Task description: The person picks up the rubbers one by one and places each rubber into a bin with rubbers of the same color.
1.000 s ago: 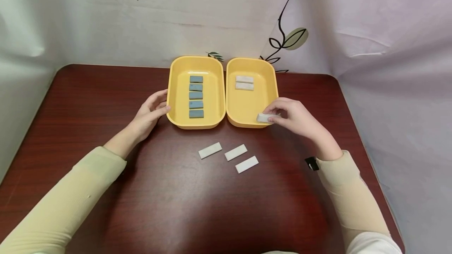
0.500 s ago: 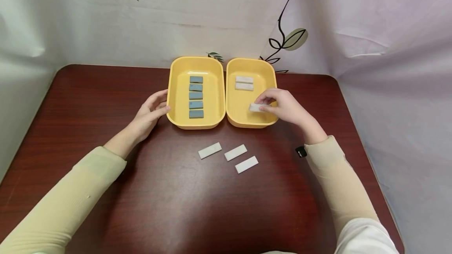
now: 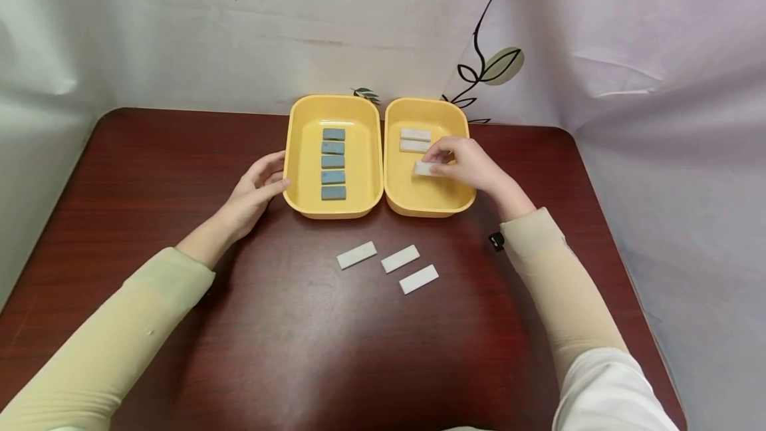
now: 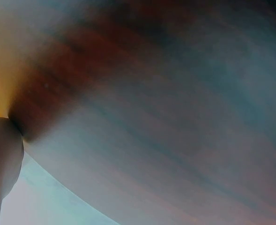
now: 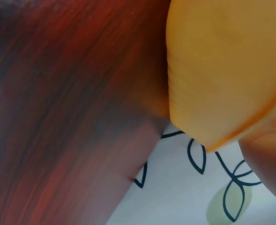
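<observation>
My right hand (image 3: 459,161) pinches a white rectangular tile (image 3: 424,169) between thumb and fingers, inside the right yellow tray (image 3: 459,208). Just behind it, two white tiles (image 3: 415,145) lie one behind the other in the same tray. At the left yellow tray (image 3: 290,145), my left hand (image 3: 254,191) holds the side, its thumb on the rim and its other fingertips partly hidden at the outer wall. Several blue-grey tiles (image 3: 332,161) form a column in that tray. In the left wrist view the thumb (image 4: 4,154) meets the yellow rim.
Three white tiles (image 3: 399,259) lie slanted on the dark red wooden table (image 3: 287,338), in front of the trays. The trays stand side by side near the table's back edge. A pale curtain (image 3: 287,25) with leaf prints hangs behind.
My right hand has carried the white tile from the right tray's front right rim, back and leftward, towards the two tiles lying there. The left hand stays at the left tray.
</observation>
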`<act>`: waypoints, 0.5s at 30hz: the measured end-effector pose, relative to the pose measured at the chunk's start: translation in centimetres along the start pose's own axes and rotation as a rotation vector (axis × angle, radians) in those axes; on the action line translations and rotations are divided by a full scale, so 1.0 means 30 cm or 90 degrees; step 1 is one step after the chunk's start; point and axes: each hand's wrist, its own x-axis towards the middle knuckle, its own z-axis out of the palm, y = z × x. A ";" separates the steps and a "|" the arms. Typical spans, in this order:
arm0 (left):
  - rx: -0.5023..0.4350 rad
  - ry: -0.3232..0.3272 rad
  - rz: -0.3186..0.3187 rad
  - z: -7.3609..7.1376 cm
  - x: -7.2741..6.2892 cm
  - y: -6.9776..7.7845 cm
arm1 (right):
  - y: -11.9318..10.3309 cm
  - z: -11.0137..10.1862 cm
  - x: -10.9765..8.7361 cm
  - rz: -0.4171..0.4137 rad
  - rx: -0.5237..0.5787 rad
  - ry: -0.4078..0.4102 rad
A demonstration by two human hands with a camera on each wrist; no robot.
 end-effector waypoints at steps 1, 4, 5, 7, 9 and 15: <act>0.000 0.000 -0.001 0.000 0.000 0.001 | 0.004 0.001 0.008 0.000 0.000 -0.003; 0.002 0.001 -0.007 0.001 0.004 0.002 | 0.014 0.004 0.029 0.001 -0.004 -0.011; 0.004 0.002 -0.008 0.000 0.005 0.002 | 0.015 0.005 0.036 0.002 -0.005 -0.013; 0.003 0.003 -0.009 0.000 0.005 0.003 | 0.016 0.007 0.049 0.006 -0.007 -0.017; 0.004 0.003 -0.008 0.000 0.004 0.003 | 0.017 0.009 0.061 0.007 -0.008 -0.022; -0.005 0.004 -0.002 -0.002 0.001 -0.002 | 0.019 0.022 0.096 0.013 -0.005 -0.034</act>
